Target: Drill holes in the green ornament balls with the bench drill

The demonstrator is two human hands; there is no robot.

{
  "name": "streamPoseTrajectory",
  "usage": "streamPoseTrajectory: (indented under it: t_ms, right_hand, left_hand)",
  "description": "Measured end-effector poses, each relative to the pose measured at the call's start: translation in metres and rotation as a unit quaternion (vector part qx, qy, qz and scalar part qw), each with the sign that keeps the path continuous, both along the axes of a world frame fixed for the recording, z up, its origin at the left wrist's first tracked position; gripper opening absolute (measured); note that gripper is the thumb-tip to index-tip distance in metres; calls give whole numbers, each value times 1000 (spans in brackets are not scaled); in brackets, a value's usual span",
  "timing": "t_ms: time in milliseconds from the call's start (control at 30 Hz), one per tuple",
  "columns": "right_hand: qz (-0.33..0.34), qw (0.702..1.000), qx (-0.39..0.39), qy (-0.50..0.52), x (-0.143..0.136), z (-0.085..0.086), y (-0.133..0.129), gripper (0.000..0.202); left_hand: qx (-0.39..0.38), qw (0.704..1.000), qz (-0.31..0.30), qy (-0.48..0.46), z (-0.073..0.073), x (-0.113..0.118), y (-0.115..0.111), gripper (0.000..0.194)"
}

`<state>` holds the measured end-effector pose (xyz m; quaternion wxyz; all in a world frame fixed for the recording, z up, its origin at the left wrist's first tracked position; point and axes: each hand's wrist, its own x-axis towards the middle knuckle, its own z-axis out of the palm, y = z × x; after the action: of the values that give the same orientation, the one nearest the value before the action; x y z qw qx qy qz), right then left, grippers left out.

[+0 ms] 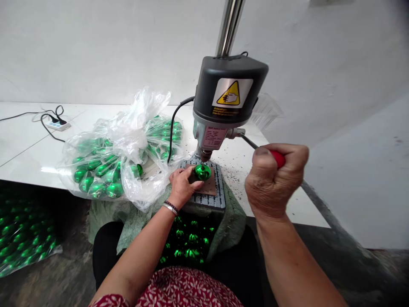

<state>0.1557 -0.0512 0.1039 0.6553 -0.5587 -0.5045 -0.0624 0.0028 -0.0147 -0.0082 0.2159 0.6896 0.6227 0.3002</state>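
A shiny green ball (pixel 202 172) rests on a brown board (pixel 207 187) on the grey base plate (pixel 220 183) of a bench drill press (pixel 228 89). The chuck (pixel 205 155) is right above the ball, its bit at the ball's top; whether the bit has gone in, I cannot tell. My left hand (pixel 183 185) pinches the ball from its left side with thumb and fingers. Off to the right, my right hand (pixel 276 181) is closed round the red knob (pixel 277 158) of the drill's feed lever (pixel 249 141).
Clear plastic bags (pixel 128 140) full of green balls lie left of the drill. More balls (pixel 191 238) sit in green cloth (pixel 230 230) below the table edge, and another bag (pixel 25 230) stands at lower left. Dark shavings surround the base. A power strip (pixel 58 123) lies far left.
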Motion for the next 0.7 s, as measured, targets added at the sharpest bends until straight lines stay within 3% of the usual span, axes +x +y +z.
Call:
streamPoseTrajectory:
  t_ms: [133,300,500,600,700]
  right_hand:
    - [4,999,-34,-11,2,12,-3,21]
    - [7,998,-52,-19,2,5,-4,25]
    - [35,996,-60,-59,8,1,-3,29]
    - [53,993,-68,-85,15,14,-1,30]
    - [83,986,-89,-113,24,35,7,35]
  left_hand:
    - [17,999,20,-37,-12,-12,-19,60]
    - [70,990,72,-96,-19,-33,-48,69]
    - [163,976,59,-133,13,-39,-76,45]
    - [181,977,7,-116,27,-28,-87,38]
    - [183,975,-36,-117,30,-21,-93,33]
